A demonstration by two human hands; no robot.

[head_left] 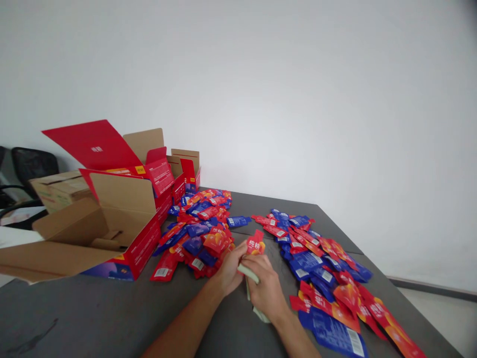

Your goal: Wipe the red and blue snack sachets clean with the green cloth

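Observation:
Just above the dark table, my left hand is closed on a red pouch with white lettering and an orange fruit print. Against that pouch presses my right hand, its fingers wrapped round a folded pale green cloth whose end hangs below the palm. The lower part of the pouch is hidden behind the fingers. To the left of my hands is a heap of red and blue pouches. On the right, more red and blue pouches lie spread out.
An open red carton with brown flaps stands at the left, more open red cartons behind it. A brown box and a black chair are farther left. The dark table ends before a white wall.

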